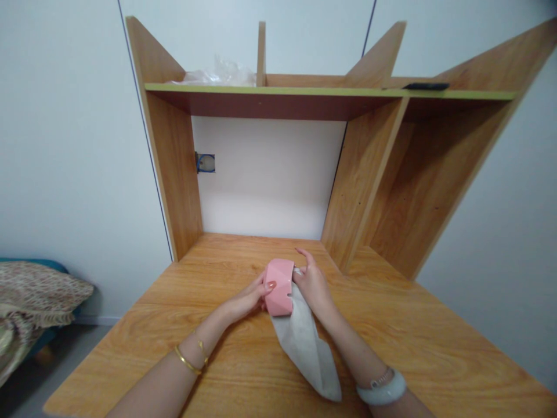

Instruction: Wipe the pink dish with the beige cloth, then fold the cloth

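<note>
A pink faceted cup-like object [279, 286] is held just above the wooden desk [418, 342] near its middle. My left hand [249, 298] grips its left side, the thumb lying on the pink surface. My right hand [311, 283] presses a pale grey cloth [306, 346] against the object's right side, index finger raised. The cloth hangs from the object and trails toward me across the desk between my forearms. A gold bracelet is on my left wrist and a pale bangle on my right.
The desk carries a wooden hutch with an upper shelf [278, 90]; crumpled clear plastic [217, 75] lies on its left part and a dark flat object [425, 86] on its right. A side compartment [418, 191] opens at right. A bed with patterned bedding [30, 302] stands at far left.
</note>
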`<state>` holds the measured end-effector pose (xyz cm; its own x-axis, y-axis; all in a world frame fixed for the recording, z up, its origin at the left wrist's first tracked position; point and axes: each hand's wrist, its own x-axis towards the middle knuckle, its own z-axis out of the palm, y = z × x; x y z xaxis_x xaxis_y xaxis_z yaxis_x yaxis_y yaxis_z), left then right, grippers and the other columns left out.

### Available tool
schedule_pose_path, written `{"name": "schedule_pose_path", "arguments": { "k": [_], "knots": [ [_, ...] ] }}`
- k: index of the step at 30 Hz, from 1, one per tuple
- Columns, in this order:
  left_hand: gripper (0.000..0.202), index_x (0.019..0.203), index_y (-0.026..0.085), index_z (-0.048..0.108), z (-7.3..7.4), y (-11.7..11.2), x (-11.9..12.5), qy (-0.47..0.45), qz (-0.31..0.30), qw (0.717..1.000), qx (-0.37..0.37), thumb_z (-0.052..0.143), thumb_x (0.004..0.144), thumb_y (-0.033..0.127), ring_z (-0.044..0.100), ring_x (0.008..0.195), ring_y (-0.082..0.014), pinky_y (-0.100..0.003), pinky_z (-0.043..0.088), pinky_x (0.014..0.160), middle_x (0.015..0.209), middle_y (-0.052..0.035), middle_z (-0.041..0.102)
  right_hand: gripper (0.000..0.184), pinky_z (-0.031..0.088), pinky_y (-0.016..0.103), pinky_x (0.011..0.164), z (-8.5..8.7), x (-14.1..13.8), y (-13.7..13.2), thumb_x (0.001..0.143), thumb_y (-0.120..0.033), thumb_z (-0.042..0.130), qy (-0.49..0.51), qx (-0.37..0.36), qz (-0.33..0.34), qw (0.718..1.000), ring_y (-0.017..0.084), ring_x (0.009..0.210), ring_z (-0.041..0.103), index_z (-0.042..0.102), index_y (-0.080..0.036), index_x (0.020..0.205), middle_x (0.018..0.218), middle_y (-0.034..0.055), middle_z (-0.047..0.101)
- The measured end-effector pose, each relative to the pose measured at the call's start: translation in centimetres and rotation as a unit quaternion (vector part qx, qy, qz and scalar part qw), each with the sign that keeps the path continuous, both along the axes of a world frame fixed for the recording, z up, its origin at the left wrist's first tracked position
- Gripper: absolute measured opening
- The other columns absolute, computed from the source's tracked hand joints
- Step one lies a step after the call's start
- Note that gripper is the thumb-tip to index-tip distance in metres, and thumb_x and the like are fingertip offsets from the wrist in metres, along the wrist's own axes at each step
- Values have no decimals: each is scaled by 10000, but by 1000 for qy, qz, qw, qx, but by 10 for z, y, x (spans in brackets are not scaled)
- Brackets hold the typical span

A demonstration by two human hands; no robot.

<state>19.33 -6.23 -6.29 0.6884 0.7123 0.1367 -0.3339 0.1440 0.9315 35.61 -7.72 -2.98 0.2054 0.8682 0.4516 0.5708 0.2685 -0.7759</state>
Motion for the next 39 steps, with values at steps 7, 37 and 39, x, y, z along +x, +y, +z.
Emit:
{"name": "schedule_pose_path", "arguments": {
  "k": [7,37,39],
  "knots": [
    [485,1076,167,564,4,3,4,-76,49,991,-97,560,731,508,590,853,-193,-287,431,785,942,-74,653,553,250,209,434,-4,1,6,660,-304,564,-14,-15,-18,1000,116,418,409,463,-101,1165,431,-101,380],
    [518,939,156,539,22,17,-20,-221,184,925,-250,303,803,596,199,348,-14,-199,416,455,697,-26,595,264,298,199,386,-9,11,27,732,-359,474,151,-28,62,986,85,403,411,579,-143,842,477,-56,453],
    [606,1005,128,545,24,14,-19,-219,131,935,-247,271,797,626,145,340,1,-199,408,438,798,-87,631,206,301,184,358,0,1,29,723,-333,517,182,-80,112,974,68,368,403,570,-152,804,469,-68,452]
  ]
}}
